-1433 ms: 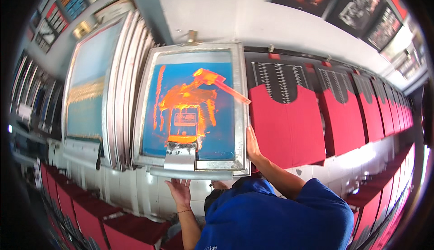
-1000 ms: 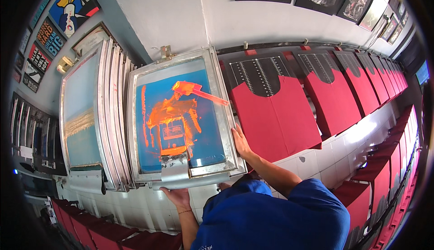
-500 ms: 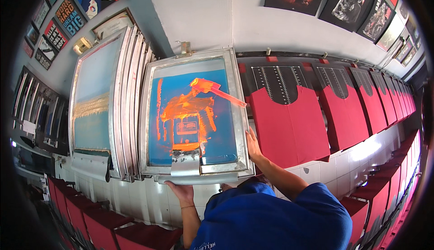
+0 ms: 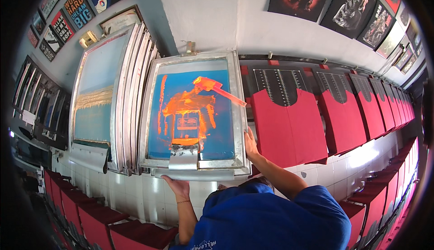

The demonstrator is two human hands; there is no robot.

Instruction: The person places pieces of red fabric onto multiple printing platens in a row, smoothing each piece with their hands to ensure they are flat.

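Observation:
A screen printing frame (image 4: 239, 132) with a metal rim and blue mesh lies in front of me, smeared with orange ink (image 4: 190, 101). My left hand (image 4: 179, 187) holds its near edge from below, the fingers partly hidden underneath. Around the right side, near the lower corner, my right hand (image 4: 251, 146) grips the rim. A squeegee with a metal holder (image 4: 183, 160) rests on the mesh at the near end, leaning over the rim. An ink-covered spatula (image 4: 224, 95) lies across the upper right of the mesh, its end over the rim.
Several more screen frames (image 4: 131, 101) stand stacked upright at the left. To the right runs a row of platens with red shirts (image 4: 289, 128); more red-covered platens (image 4: 140, 236) line the near side. A clamp (image 4: 190, 47) sits at the frame's far edge.
The view has turned slightly. The frame's near edge and both hands appear a little farther up and left. Both hands keep their hold; squeegee and spatula stay on the mesh.

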